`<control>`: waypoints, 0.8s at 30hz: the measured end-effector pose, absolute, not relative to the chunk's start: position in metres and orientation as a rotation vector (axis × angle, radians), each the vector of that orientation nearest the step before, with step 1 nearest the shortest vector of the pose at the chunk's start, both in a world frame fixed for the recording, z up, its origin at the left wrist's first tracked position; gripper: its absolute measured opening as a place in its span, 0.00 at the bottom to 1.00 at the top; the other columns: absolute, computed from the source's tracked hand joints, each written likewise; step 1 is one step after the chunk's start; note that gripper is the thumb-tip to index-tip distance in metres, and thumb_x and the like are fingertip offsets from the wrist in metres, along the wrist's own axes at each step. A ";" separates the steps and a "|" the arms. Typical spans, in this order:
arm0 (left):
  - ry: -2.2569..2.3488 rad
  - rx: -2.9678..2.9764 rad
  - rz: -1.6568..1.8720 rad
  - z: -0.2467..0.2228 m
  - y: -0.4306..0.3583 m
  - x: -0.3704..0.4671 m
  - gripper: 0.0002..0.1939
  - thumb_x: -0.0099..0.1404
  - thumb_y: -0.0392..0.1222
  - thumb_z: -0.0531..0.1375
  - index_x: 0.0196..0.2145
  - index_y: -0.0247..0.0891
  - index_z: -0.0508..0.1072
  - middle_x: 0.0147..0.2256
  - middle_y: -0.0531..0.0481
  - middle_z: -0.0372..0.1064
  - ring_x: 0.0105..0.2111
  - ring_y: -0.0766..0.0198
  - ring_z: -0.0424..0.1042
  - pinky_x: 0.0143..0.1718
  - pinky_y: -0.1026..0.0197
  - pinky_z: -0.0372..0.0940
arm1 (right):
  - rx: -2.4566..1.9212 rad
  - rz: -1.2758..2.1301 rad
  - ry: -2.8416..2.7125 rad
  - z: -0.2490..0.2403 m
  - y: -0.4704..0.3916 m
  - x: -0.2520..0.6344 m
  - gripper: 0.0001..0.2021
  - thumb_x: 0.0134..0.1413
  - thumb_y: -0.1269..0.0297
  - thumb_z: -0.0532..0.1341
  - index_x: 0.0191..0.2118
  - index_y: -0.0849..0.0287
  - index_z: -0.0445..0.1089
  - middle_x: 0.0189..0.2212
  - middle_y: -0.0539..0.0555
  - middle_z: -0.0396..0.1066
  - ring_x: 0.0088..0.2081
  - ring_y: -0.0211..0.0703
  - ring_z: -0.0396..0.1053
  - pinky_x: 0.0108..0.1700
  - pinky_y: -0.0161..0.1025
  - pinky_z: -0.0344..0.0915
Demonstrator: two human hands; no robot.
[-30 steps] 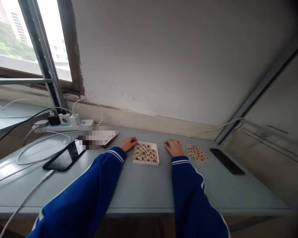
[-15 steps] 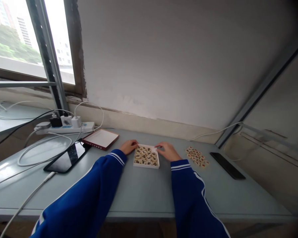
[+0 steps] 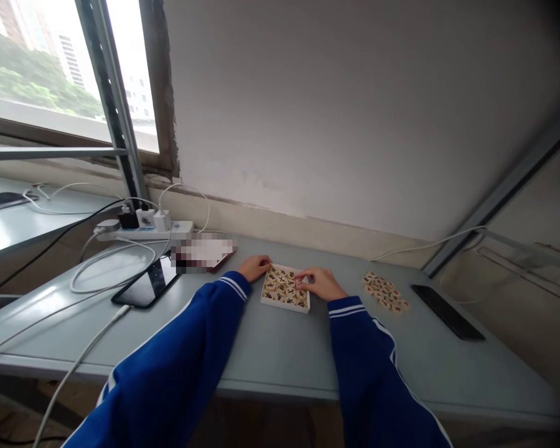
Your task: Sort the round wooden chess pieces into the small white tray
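Observation:
A small white box (image 3: 284, 305) holds rows of round, pale Chinese chess pieces (image 3: 280, 285) with dark characters facing up. My left hand (image 3: 256, 267) grips the box's far left corner, fingers curled against its edge. Over the box's right side, my right hand (image 3: 321, 284) has thumb and forefinger pinched at a Chinese chess piece near the far right corner; the fingers partly hide it. To the right, more loose Chinese chess pieces (image 3: 385, 291), some with reddish marks, are heaped on the grey table (image 3: 270, 354).
The reddish-brown box lid (image 3: 210, 252), partly pixelated, lies at the back left. By it are a tablet (image 3: 149, 283) with a white cable and a power strip (image 3: 144, 232) with chargers. A long black object (image 3: 448, 312) lies at the right, near a metal post.
My right hand has moved from the box's far right corner inward over the pieces, its fingers now pinched. My left hand stays at the box. The whole view has shifted slightly.

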State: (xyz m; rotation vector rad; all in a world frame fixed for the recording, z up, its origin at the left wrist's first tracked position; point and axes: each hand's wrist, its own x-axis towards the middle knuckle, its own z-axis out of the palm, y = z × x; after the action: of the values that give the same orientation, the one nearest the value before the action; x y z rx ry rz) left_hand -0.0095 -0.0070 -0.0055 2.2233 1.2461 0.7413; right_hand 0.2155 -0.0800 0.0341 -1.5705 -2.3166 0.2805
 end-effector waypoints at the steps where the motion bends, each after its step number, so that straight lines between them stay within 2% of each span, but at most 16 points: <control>1: 1.246 2.228 0.735 -0.005 -0.007 -0.009 0.14 0.58 0.45 0.51 0.33 0.35 0.71 0.25 0.51 0.67 0.27 0.65 0.63 0.28 0.66 0.55 | -1.584 0.322 -2.306 0.033 -0.078 0.217 0.13 0.42 0.57 0.62 0.38 0.49 0.72 0.33 0.48 0.71 0.35 0.40 0.63 0.39 0.36 0.53; 7: 1.223 2.221 0.726 -0.003 -0.008 -0.010 0.13 0.57 0.44 0.52 0.33 0.36 0.72 0.25 0.52 0.67 0.26 0.66 0.63 0.28 0.66 0.54 | -1.605 0.384 -2.283 0.031 -0.077 0.220 0.12 0.41 0.53 0.61 0.32 0.52 0.73 0.37 0.51 0.69 0.43 0.45 0.60 0.44 0.39 0.52; 12: 1.222 2.229 0.734 -0.003 -0.008 -0.010 0.14 0.57 0.45 0.51 0.33 0.36 0.72 0.24 0.53 0.66 0.25 0.66 0.62 0.27 0.66 0.54 | -1.575 0.502 -2.261 0.031 -0.080 0.216 0.12 0.37 0.56 0.64 0.31 0.55 0.71 0.31 0.49 0.70 0.34 0.39 0.63 0.40 0.37 0.55; 14: 1.221 2.240 0.726 -0.003 -0.008 -0.010 0.14 0.58 0.46 0.51 0.34 0.36 0.72 0.23 0.53 0.66 0.25 0.67 0.61 0.27 0.66 0.54 | -1.524 0.602 -2.210 0.027 -0.076 0.217 0.14 0.37 0.57 0.64 0.33 0.56 0.70 0.31 0.49 0.70 0.30 0.36 0.62 0.36 0.35 0.56; 19: 1.212 2.248 0.711 -0.003 -0.008 -0.010 0.15 0.58 0.47 0.51 0.34 0.35 0.72 0.25 0.52 0.68 0.27 0.66 0.63 0.28 0.66 0.55 | -1.407 0.634 -1.956 0.018 -0.058 0.240 0.18 0.45 0.56 0.58 0.42 0.60 0.67 0.33 0.53 0.70 0.31 0.36 0.63 0.36 0.34 0.59; 24: 1.214 2.228 0.722 -0.004 -0.006 -0.011 0.14 0.57 0.46 0.51 0.34 0.36 0.72 0.26 0.52 0.68 0.27 0.65 0.64 0.28 0.66 0.56 | -1.879 0.354 -1.860 0.015 -0.057 0.280 0.11 0.47 0.59 0.56 0.34 0.56 0.71 0.30 0.53 0.71 0.34 0.41 0.66 0.37 0.36 0.59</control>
State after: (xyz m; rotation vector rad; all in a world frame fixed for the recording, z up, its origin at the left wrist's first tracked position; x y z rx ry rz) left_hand -0.0109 -0.0062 -0.0045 2.2277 1.2140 0.7218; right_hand 0.2797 -0.0567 0.0150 -1.8786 -1.8605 0.3544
